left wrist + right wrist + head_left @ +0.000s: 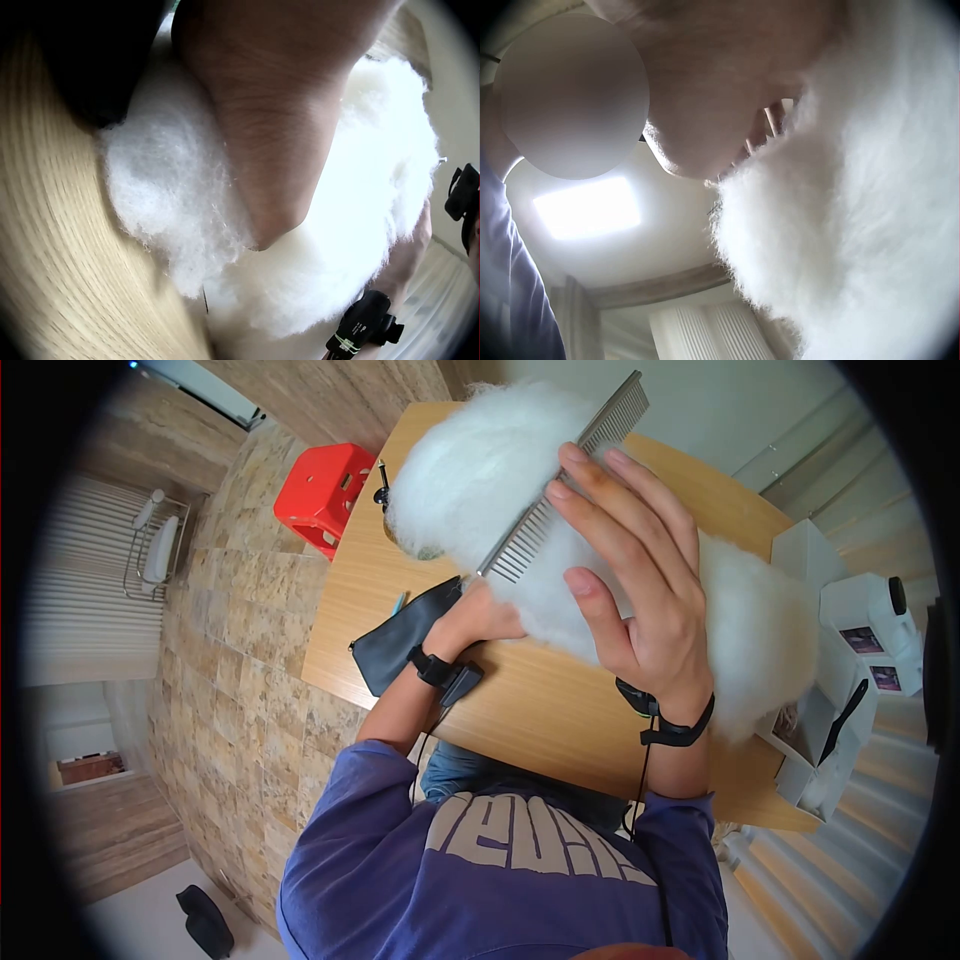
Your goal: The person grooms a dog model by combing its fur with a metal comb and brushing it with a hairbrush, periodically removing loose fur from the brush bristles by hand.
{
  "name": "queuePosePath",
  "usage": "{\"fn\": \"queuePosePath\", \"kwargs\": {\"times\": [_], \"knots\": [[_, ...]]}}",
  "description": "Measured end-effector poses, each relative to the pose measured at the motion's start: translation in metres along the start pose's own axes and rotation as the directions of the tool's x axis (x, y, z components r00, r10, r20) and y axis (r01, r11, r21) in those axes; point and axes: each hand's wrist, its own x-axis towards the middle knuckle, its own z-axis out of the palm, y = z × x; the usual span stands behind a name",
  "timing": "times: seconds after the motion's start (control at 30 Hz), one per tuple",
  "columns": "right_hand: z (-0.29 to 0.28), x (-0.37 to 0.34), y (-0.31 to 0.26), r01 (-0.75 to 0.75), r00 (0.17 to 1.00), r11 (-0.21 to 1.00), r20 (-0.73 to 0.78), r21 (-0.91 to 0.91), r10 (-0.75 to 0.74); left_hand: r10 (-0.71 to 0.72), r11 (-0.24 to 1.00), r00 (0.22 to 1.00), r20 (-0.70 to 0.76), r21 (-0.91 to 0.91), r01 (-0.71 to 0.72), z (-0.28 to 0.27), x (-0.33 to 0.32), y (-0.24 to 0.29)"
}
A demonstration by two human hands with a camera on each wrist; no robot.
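Note:
A large mass of long white fluff (470, 480) spreads over the wooden table, with a second full clump to the right. My right hand (645, 575) is over it, holding a metal comb (515, 550) at its middle. Its fingertips lie over the spine, the thumb stands apart, and the comb slants up to the right with its teeth showing. At the near edge of the fluff, my left hand (490, 615) reaches in; the fluff hides its fingers. The left wrist view shows the side of that hand (270, 172) sunk between two tufts, the grip itself hidden.
A black pouch (405, 645) lies by my left forearm on the table (500, 695). Behind the table's left edge stands a red stool (315, 490). To the right are a white jug (870, 620) and a white box holding a black-handled tool (845, 720).

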Motion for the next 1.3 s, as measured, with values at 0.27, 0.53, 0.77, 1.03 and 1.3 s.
{"fn": "queuePosePath", "kwargs": {"times": [0.27,0.53,0.77,1.03,1.3], "knots": [[0.005,-0.004,0.004,-0.019,0.997,0.994,0.072,-0.110,0.027,-0.187,0.975,0.966,0.178,-0.089,0.205,-0.010,0.003,0.012],[0.008,-0.002,-0.001,-0.043,0.996,0.983,0.072,-0.180,0.056,-0.311,0.896,0.913,0.266,-0.239,0.375,-0.033,0.010,0.040],[0.006,-0.003,-0.004,-0.079,0.991,0.970,0.085,-0.230,0.101,-0.263,0.892,0.961,0.085,-0.357,0.276,-0.041,0.016,0.060],[0.009,-0.005,0.006,-0.029,0.999,0.980,0.038,-0.195,0.037,-0.041,0.979,0.994,-0.096,-0.203,0.021,-0.025,0.020,0.042],[0.005,-0.010,0.007,-0.067,0.991,0.984,0.101,-0.163,0.084,-0.195,0.975,0.963,0.188,-0.068,0.211,-0.029,0.017,0.037]]}}
